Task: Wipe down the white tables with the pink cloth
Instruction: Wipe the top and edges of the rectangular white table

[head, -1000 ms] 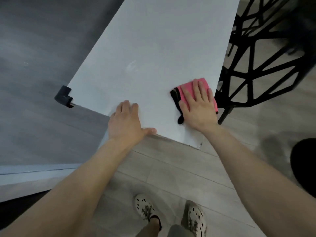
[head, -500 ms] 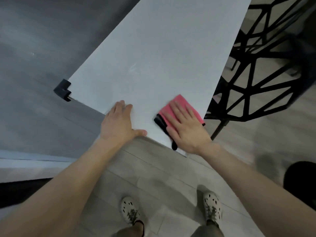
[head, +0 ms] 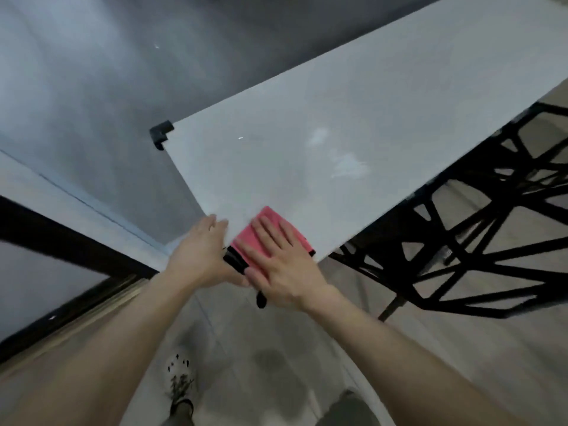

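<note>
Pink cloth (head: 269, 215): folded, black-edged, lying flat on the near corner of the white table (head: 338, 118), with black trim overhanging the near edge. The table is smooth and level, with pale smears right of centre.

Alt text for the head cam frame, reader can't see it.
The right hand presses a pink cloth flat at the near edge of a white table, left hand at the edge beside it. A black corner guard caps the table's left corner; a black lattice frame stands to the right.

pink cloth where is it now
Head view: the cloth lies on the near corner of the table, flat under the right hand, the left hand just left of it.
</note>
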{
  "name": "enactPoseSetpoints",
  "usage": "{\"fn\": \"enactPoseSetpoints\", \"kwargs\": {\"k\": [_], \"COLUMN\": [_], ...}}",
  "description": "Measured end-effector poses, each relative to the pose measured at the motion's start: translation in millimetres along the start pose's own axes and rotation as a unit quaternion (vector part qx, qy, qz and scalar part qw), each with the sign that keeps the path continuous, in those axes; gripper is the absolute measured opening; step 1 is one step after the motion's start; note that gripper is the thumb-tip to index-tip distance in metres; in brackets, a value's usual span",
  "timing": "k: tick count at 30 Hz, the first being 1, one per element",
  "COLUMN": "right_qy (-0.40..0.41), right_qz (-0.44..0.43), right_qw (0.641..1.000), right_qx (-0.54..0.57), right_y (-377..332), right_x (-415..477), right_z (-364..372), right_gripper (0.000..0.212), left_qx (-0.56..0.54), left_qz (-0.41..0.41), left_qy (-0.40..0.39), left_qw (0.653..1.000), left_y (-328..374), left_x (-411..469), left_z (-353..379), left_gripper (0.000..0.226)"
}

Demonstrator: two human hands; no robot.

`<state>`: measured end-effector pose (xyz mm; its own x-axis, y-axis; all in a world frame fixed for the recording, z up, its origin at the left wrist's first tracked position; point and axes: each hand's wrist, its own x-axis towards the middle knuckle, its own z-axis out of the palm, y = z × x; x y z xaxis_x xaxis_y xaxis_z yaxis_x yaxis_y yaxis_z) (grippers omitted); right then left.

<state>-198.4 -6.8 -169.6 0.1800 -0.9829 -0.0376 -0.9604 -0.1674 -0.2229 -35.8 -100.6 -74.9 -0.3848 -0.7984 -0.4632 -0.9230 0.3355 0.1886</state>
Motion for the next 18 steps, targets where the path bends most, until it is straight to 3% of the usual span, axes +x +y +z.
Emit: {"fn": "enactPoseSetpoints", "kwargs": {"k": [2,3,7,9,10,13,15,17,18], "right_qy": [-0.016,-0.019,-0.002,0.017,0.031,0.02,0.005,0.013,0.018], "right_qz": [-0.047,-0.03,0.212,0.26,0.23,0.019,-0.061,-0.038,0.026], "right_qw": [0.999,0.999,0.977,0.965,0.973,0.999,0.998,0.999,0.999], "right_qx": [0.006,0.004,-0.019,0.001,0.01,0.02,-0.009,-0.029,-0.033], "right_y": [28.6,57.8,178.9,166.3,138.4,46.2,52.0,107.2,139.5], "right_x": [-8.6,-12.6,-29.7,-24.0,-17.7,-13.9,-17.0,-20.7,-24.7], "right_z": [-13.5,-21.7,-55.9,-51.0,-39.8,-2.7,-5.8,-23.2,-34.9], "right_gripper": [0.064,0.064,0.068,0.071,0.072,0.07,0.068,0.065,0.066], "left_qx": [0.011,0.023,0.07,0.101,0.106,0.098,0.091,0.078,0.074], "left_qz": [-0.031,-0.04,-0.053,-0.053,-0.054,-0.058,-0.056,-0.055,-0.054], "left_qy": [-0.02,-0.024,-0.035,-0.029,-0.026,-0.022,-0.019,-0.014,-0.012], "left_qw": [0.999,0.999,0.995,0.993,0.993,0.993,0.994,0.995,0.996], "left_y": [10.0,13.0,22.5,27.2,28.7,27.1,24.0,20.7,19.8], "left_x": [-2.3,-2.0,3.5,5.6,5.8,6.6,7.3,6.9,6.6], "left_z": [2.4,2.5,-0.9,-2.1,-2.3,-2.2,-0.9,0.9,1.3], "left_gripper": [0.158,0.16,0.161,0.155,0.154,0.159,0.162,0.163,0.163]}}
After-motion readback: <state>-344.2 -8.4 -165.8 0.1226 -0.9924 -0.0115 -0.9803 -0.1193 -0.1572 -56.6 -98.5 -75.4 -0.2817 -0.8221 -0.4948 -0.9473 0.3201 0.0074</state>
